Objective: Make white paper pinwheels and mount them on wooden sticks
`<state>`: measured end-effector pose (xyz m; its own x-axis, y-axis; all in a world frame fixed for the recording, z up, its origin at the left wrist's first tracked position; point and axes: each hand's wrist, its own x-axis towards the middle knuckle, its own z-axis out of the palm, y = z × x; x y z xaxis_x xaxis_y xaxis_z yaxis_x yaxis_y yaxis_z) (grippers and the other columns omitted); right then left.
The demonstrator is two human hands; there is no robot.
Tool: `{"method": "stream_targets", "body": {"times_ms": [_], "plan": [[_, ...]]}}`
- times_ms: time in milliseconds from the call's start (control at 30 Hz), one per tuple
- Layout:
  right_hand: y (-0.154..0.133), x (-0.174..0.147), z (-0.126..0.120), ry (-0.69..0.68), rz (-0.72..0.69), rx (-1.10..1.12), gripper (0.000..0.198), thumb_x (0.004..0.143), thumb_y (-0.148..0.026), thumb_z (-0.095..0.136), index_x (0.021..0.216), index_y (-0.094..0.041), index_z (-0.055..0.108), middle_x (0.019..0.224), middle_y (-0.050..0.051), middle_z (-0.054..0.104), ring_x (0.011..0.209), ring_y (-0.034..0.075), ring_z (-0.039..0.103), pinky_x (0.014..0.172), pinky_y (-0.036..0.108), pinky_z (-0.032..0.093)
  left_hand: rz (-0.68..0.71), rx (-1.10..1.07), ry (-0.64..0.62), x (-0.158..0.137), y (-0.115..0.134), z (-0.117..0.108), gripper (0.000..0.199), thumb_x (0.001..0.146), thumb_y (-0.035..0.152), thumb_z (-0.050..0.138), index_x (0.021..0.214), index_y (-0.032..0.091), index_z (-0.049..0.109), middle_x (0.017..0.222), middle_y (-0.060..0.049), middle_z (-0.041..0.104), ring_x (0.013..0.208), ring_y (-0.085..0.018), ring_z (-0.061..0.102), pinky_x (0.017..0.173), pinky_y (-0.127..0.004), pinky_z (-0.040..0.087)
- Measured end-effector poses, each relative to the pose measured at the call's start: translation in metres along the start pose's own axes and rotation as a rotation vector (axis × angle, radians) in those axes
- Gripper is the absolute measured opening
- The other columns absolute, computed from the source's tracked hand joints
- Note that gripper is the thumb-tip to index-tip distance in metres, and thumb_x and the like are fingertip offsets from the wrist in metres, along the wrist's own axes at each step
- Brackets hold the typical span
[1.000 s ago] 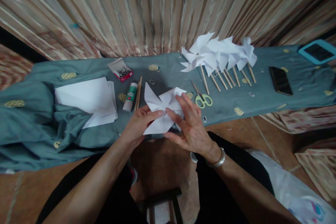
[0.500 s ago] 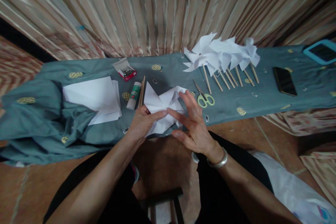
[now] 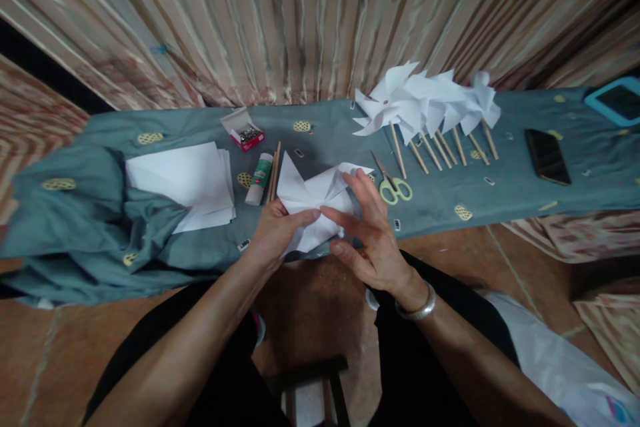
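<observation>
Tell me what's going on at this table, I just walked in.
A person is handling a folded white paper at the table's near edge. The left hand holds it, thumb near its middle; the right hand is spread, its index fingertip near that same spot. A glue stick and wooden sticks lie to the left, scissors to the right. Paper pinwheels on sticks lie farther back.

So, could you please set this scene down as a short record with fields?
Left hand: grip on the folded paper, thumb at its center
Right hand: fingers spread, index at the paper's center
To the left: paper stack, partly under bunched cloth
Beyond left hand: open red box, glue stick, wooden sticks
To the right: scissors, white pinwheels, dark phone, blue-framed device
</observation>
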<state>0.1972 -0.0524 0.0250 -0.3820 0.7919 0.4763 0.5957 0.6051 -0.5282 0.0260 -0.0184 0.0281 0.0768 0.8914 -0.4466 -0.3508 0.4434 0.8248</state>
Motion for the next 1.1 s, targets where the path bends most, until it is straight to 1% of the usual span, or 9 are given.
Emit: {"method": "stream_targets", "body": {"times_ms": [133, 267, 333, 400, 500, 567, 700, 833, 1100], "plan": [[-0.004, 0.004, -0.008, 0.084, 0.050, 0.018, 0.041, 0.090, -0.037, 0.057, 0.132, -0.032, 0.057, 0.159, 0.001, 0.028, 0.148, 0.032, 0.020, 0.117, 0.059, 0.022, 0.008, -0.021, 0.051, 0.000, 0.001, 0.002, 0.036, 0.047, 0.018, 0.083, 0.081, 0.013, 0.072, 0.085, -0.006, 0.077, 0.069, -0.018, 0.069, 0.064, -0.028, 0.054], [-0.004, 0.007, -0.010, 0.196, 0.228, 0.102, 0.050, 0.087, -0.037, 0.063, 0.136, -0.031, 0.053, 0.152, 0.005, 0.041, 0.143, 0.030, 0.033, 0.116, 0.058, 0.025, 0.035, -0.038, 0.060, -0.002, 0.006, 0.004, 0.036, 0.048, 0.017, 0.081, 0.082, 0.014, 0.072, 0.096, -0.007, 0.077, 0.081, -0.022, 0.070, 0.068, -0.029, 0.055], [0.000, 0.009, -0.005, 0.237, 0.376, 0.240, 0.057, 0.083, -0.039, 0.066, 0.137, -0.028, 0.051, 0.148, 0.009, 0.047, 0.140, 0.029, 0.039, 0.115, 0.056, 0.030, 0.049, -0.037, 0.067, -0.003, 0.006, 0.005, 0.035, 0.048, 0.017, 0.081, 0.082, 0.015, 0.072, 0.091, -0.006, 0.077, 0.084, -0.023, 0.070, 0.069, -0.029, 0.055], [0.004, 0.011, 0.002, 0.247, 0.530, 0.451, 0.066, 0.079, -0.042, 0.071, 0.139, -0.024, 0.049, 0.143, 0.012, 0.053, 0.134, 0.029, 0.047, 0.113, 0.054, 0.035, 0.065, -0.032, 0.067, -0.004, 0.006, 0.006, 0.035, 0.048, 0.018, 0.081, 0.081, 0.015, 0.071, 0.084, -0.005, 0.076, 0.082, -0.023, 0.070, 0.070, -0.030, 0.055], [0.008, 0.015, 0.010, 0.191, 0.699, 0.785, 0.077, 0.071, -0.045, 0.077, 0.138, -0.023, 0.046, 0.128, 0.011, 0.065, 0.118, 0.029, 0.061, 0.106, 0.052, 0.045, 0.089, -0.017, 0.051, -0.003, 0.003, 0.005, 0.037, 0.048, 0.020, 0.083, 0.082, 0.014, 0.071, 0.079, -0.004, 0.076, 0.074, -0.020, 0.069, 0.071, -0.030, 0.054], [0.007, 0.019, 0.011, 0.143, 0.773, 0.922, 0.078, 0.066, -0.045, 0.080, 0.134, -0.024, 0.048, 0.115, 0.008, 0.072, 0.105, 0.029, 0.068, 0.097, 0.050, 0.052, 0.111, -0.001, 0.048, -0.002, 0.001, 0.005, 0.038, 0.047, 0.021, 0.084, 0.082, 0.013, 0.071, 0.077, -0.003, 0.075, 0.069, -0.018, 0.067, 0.071, -0.030, 0.054], [0.005, 0.025, 0.011, 0.108, 0.825, 1.018, 0.068, 0.057, -0.042, 0.086, 0.117, -0.025, 0.058, 0.099, 0.004, 0.076, 0.086, 0.027, 0.072, 0.084, 0.045, 0.058, 0.149, 0.008, 0.046, 0.000, -0.002, 0.005, 0.037, 0.045, 0.021, 0.084, 0.079, 0.014, 0.070, 0.074, -0.001, 0.074, 0.065, -0.015, 0.065, 0.070, -0.030, 0.053], [0.004, 0.027, 0.013, 0.109, 0.808, 1.027, 0.062, 0.057, -0.042, 0.086, 0.111, -0.026, 0.060, 0.097, 0.003, 0.076, 0.087, 0.027, 0.071, 0.083, 0.044, 0.058, 0.166, 0.034, 0.046, 0.000, -0.004, 0.005, 0.037, 0.046, 0.023, 0.084, 0.079, 0.014, 0.070, 0.074, -0.001, 0.073, 0.065, -0.015, 0.064, 0.069, -0.029, 0.052], [0.008, 0.027, 0.012, 0.127, 0.832, 1.020, 0.064, 0.055, -0.042, 0.087, 0.111, -0.025, 0.061, 0.093, 0.001, 0.077, 0.083, 0.026, 0.072, 0.078, 0.042, 0.059, 0.195, 0.086, 0.059, 0.003, -0.007, 0.006, 0.037, 0.047, 0.025, 0.085, 0.079, 0.013, 0.070, 0.073, -0.001, 0.073, 0.066, -0.016, 0.064, 0.068, -0.028, 0.051]]}}
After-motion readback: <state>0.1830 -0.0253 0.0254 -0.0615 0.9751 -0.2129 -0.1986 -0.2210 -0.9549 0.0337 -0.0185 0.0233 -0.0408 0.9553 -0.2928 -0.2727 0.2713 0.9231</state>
